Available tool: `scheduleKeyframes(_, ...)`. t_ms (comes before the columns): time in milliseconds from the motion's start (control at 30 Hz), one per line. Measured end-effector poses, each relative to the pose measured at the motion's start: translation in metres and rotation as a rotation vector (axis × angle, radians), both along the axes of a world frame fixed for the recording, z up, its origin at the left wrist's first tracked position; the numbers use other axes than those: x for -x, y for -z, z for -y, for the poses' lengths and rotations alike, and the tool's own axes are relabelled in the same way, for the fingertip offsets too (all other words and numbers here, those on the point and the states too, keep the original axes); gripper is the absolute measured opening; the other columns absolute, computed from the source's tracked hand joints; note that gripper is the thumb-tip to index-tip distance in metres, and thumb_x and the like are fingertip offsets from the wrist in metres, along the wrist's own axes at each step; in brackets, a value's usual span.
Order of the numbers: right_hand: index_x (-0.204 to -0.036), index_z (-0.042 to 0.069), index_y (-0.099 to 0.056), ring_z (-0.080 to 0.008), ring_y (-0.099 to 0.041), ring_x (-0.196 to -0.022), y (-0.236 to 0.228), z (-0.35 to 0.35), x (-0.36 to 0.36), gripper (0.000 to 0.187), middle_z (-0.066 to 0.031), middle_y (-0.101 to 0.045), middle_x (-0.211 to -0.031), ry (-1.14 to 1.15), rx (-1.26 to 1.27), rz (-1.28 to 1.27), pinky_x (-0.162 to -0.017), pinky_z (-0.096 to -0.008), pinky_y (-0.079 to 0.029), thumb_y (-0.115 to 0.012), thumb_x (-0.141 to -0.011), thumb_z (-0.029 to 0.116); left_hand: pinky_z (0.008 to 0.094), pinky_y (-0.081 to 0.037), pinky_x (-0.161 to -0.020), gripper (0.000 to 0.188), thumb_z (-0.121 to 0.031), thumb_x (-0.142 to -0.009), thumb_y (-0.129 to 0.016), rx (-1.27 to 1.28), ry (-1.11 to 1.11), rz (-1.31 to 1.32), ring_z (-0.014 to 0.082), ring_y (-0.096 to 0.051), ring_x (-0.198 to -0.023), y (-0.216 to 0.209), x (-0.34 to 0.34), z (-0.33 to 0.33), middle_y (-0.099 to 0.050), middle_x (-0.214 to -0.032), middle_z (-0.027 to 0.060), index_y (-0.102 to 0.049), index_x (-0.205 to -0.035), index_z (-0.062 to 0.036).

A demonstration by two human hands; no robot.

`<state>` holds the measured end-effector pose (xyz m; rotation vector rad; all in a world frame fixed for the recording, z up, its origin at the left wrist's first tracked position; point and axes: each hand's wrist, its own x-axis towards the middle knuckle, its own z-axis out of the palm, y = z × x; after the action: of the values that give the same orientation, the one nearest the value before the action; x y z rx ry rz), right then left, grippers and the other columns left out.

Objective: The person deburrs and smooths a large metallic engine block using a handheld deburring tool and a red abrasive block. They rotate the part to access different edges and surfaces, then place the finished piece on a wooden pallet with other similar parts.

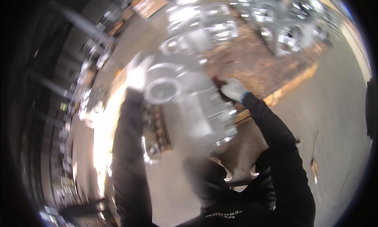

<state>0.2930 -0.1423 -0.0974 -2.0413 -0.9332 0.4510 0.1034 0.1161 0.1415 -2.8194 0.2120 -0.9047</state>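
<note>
I hold a large silver metal casting (185, 105) with a round opening, lifted in front of my chest. My left hand (138, 73), in a white glove, grips its left side near the round opening. My right hand (233, 89), in a white glove with a blue cuff, grips its right edge. Both black sleeves rise from the lower edge. The picture is blurred by motion.
Several more silver metal castings (220, 26) lie on a brown pallet (252, 61) ahead, with others at the far right (287, 30). Grey concrete floor (334, 108) spreads to the right. Dark racks (47, 108) line the left side.
</note>
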Motion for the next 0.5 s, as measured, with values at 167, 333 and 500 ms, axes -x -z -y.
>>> scheduleKeyframes(167, -0.127, -0.004, -0.073, -0.0184, -0.070, -0.088, 0.029, 0.082, -0.003, 0.040, -0.0097, -0.076, -0.098, 0.129, -0.411, -0.231, -0.077, -0.0340, -0.057, -0.068, -0.092, 0.015, 0.0413, -0.054, -0.109, 0.060, -0.038, -0.091, -0.078, 0.979, -0.120, 0.054, 0.0355, -0.070, -0.125, 0.008, -0.007, 0.012, -0.073, -0.135, 0.0250, -0.071, -0.134, 0.0037)
scheduleKeyframes(333, -0.161, 0.002, -0.042, -0.0312, -0.065, -0.123, 0.101, 0.246, 0.006, 0.073, -0.0188, -0.060, -0.145, 0.576, -0.354, -0.018, -0.104, -0.0412, -0.053, -0.074, -0.102, 0.030, 0.0402, -0.057, -0.103, 0.060, -0.042, -0.087, -0.079, 0.945, -0.230, 0.074, 0.0341, -0.076, -0.113, 0.000, -0.002, 0.019, -0.079, -0.118, 0.0239, -0.075, -0.126, 0.0031)
scheduleKeyframes(500, -0.129, -0.005, -0.072, -0.0401, -0.069, -0.119, 0.210, 0.394, 0.078, 0.058, -0.0282, -0.064, -0.141, 0.750, 0.599, 0.270, -0.103, -0.0476, -0.055, -0.076, -0.100, 0.045, 0.0428, -0.056, -0.105, 0.064, -0.051, -0.085, -0.076, 0.899, -0.196, 0.126, 0.0398, -0.073, -0.117, 0.004, 0.001, 0.019, -0.078, -0.121, 0.0236, -0.077, -0.124, 0.0003)
